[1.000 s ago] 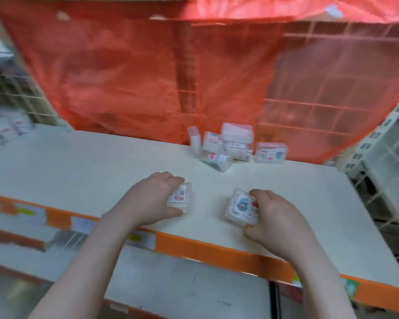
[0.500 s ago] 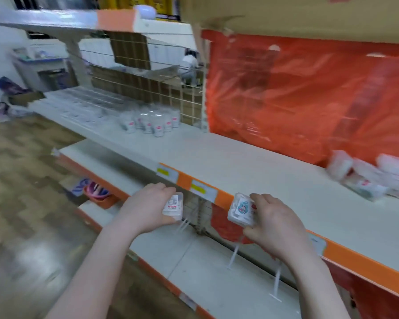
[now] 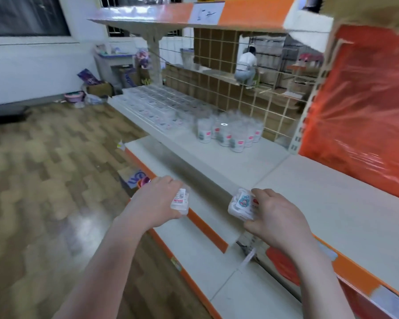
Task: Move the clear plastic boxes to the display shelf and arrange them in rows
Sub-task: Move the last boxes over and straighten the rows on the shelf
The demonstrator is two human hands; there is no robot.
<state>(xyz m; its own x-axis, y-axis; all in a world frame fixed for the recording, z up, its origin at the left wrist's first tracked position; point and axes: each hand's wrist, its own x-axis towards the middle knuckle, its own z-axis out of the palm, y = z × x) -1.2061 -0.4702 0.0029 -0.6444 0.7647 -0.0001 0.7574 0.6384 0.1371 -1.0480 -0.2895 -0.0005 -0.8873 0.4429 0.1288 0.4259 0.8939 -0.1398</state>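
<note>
While both hands hang in the air in front of the shelving, each grips a clear plastic box. The left hand (image 3: 158, 202) curls its fingers round a box with a barcode label (image 3: 180, 202), held above the lower shelf's orange edge (image 3: 207, 229). The right hand (image 3: 275, 218) pinches a box with a cartoon sticker (image 3: 241, 204) between thumb and fingers, just off the front edge of the display shelf (image 3: 332, 203). Farther along that shelf stand a cluster of clear labelled containers (image 3: 228, 133) and, beyond them, rows of flat clear boxes (image 3: 157, 104), blurred. Red plastic sheeting (image 3: 364, 107) hangs at the right, behind the shelf.
</note>
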